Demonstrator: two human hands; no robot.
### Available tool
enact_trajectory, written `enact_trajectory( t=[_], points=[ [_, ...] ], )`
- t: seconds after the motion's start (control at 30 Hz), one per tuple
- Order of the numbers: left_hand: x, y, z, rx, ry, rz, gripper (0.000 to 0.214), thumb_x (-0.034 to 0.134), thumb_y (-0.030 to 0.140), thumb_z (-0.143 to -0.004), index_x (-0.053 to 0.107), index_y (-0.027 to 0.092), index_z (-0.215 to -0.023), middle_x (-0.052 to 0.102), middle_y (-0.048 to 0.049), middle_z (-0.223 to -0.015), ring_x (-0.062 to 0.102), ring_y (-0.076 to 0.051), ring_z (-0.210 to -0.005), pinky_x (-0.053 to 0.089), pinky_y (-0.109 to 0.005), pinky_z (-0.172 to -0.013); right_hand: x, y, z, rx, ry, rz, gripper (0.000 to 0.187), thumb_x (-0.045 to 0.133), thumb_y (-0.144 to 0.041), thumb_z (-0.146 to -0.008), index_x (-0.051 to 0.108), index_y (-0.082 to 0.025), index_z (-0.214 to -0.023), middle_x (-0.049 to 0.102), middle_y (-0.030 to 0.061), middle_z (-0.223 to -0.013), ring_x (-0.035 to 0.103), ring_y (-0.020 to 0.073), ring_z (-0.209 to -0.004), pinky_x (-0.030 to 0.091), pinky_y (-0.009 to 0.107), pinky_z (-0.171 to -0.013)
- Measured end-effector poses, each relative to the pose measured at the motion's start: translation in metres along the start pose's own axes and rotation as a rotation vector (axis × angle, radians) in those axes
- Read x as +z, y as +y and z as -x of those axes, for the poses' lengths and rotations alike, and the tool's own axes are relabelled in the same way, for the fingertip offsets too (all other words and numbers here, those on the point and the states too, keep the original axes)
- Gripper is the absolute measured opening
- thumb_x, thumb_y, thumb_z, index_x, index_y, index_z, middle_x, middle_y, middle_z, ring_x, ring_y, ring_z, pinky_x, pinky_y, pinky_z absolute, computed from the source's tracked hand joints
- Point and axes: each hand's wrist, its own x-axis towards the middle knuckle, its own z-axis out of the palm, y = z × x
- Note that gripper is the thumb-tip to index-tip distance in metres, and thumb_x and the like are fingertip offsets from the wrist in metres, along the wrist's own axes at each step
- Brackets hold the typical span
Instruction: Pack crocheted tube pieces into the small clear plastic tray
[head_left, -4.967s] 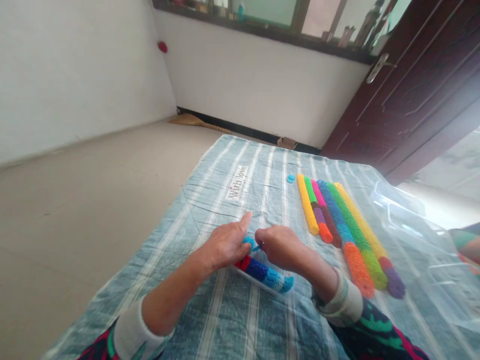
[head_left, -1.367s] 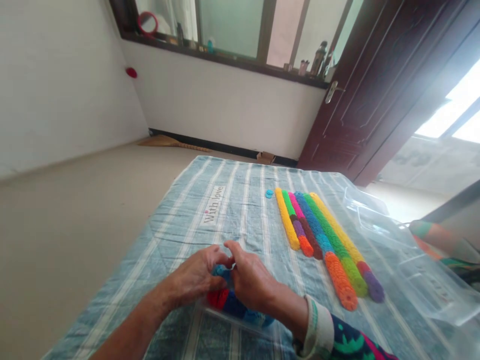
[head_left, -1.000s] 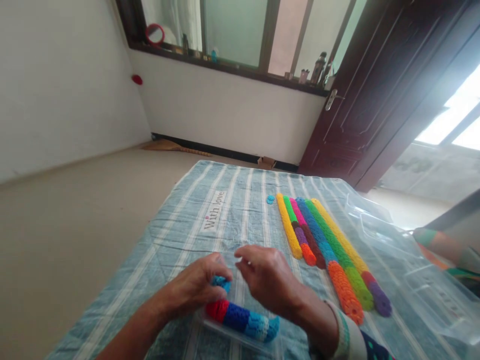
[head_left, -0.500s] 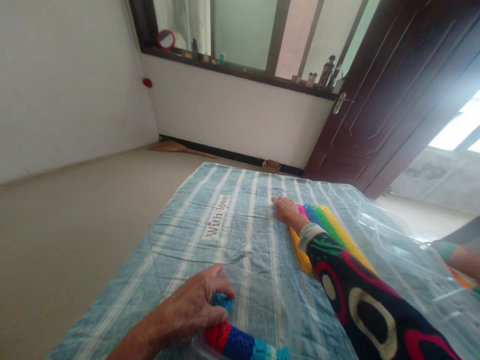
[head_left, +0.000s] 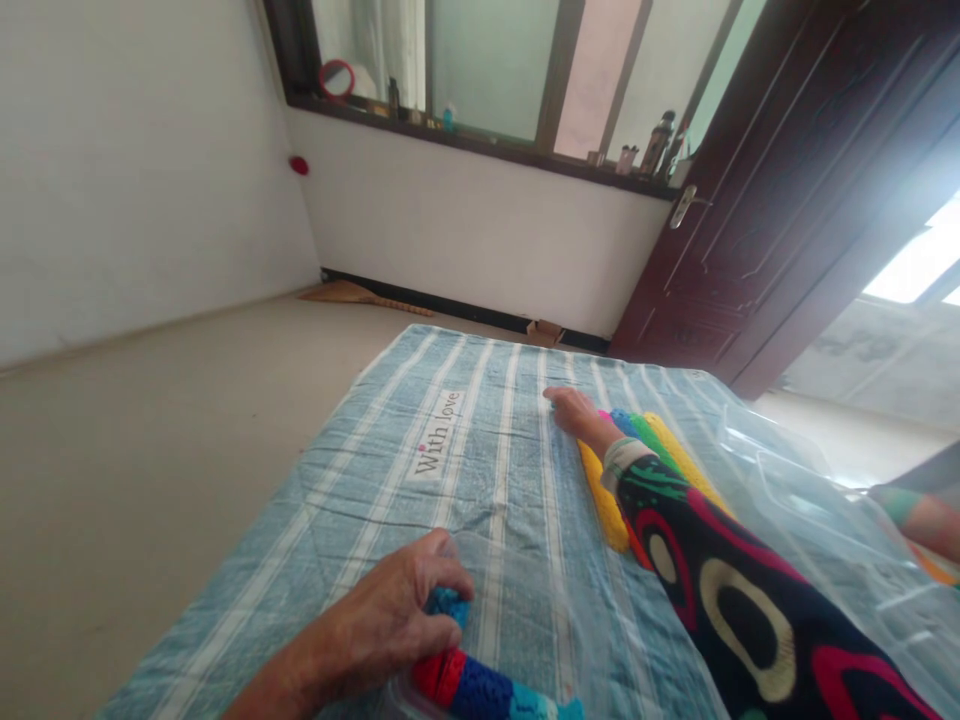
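Note:
My left hand (head_left: 405, 595) curls at the lower middle, thumb and fingers closed on a small blue textured piece (head_left: 448, 605). Just below it, a row of red, dark blue and light blue pieces (head_left: 484, 688) lies in a clear plastic box (head_left: 397, 695). My right hand (head_left: 576, 410) reaches forward with bent fingers at the far end of several long textured rolls; a speck of blue shows at its fingertips, too small to name. Among these rolls are a yellow roll (head_left: 604, 505), a green roll (head_left: 660, 445) and another yellow roll (head_left: 686, 460). My sleeve partly covers them.
A striped blue cloth (head_left: 465, 500) printed "With love" covers the surface. Clear plastic containers (head_left: 817, 510) stand at the right, beside another person's blurred arm (head_left: 930, 525). Beyond are a dark red door (head_left: 750, 230) and a window ledge holding a bottle (head_left: 658, 145).
The view has shifted very slightly. Both hands keep nearly the same place and grip.

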Motion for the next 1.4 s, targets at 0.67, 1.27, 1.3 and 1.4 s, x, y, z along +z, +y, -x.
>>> enact_trajectory(
  t=[0.67,1.27,1.3,1.4],
  points=[
    [0.003,-0.002,-0.007,0.142,0.001,-0.058,0.014,0.069,0.027,-0.069,0.074,0.022,-0.081,0.058,-0.0010,-0.084,0.055,-0.021,-0.089,0.045,-0.032,-0.082,0.012,-0.102,0.204,-0.737,0.087,-0.698,0.035,0.040,-0.002,-0.089,0.063,-0.018,-0.109,0.072,0.0056,-0.094,0.068,0.0157,-0.080,0.054,0.028,-0.075],
    [0.005,-0.003,-0.007,0.156,-0.004,-0.042,0.009,0.070,0.019,-0.070,0.074,0.019,-0.078,0.058,-0.0020,-0.081,0.055,-0.021,-0.088,0.045,-0.030,-0.077,0.053,-0.116,0.204,-0.603,0.088,-0.696,0.055,0.044,-0.005,-0.083,0.048,-0.020,-0.135,0.070,0.0094,-0.111,0.068,0.0222,-0.099,0.054,0.036,-0.084],
    [0.006,-0.002,-0.007,0.154,-0.004,-0.042,0.009,0.070,0.019,-0.070,0.074,0.019,-0.077,0.058,-0.0019,-0.080,0.055,-0.022,-0.089,0.045,-0.030,-0.077,0.053,-0.117,0.204,-0.602,0.102,-0.699,0.053,0.044,-0.005,-0.083,0.049,-0.021,-0.133,0.069,0.0091,-0.110,0.067,0.0220,-0.098,0.054,0.036,-0.084],
    [0.005,-0.002,-0.006,0.161,-0.005,-0.042,0.007,0.069,0.019,-0.069,0.072,0.019,-0.075,0.056,-0.0013,-0.077,0.055,-0.022,-0.089,0.044,-0.030,-0.077,0.055,-0.117,0.204,-0.597,0.123,-0.701,0.049,0.044,-0.004,-0.084,0.049,-0.023,-0.129,0.068,0.0071,-0.107,0.066,0.0210,-0.097,0.053,0.035,-0.083]
  ],
)
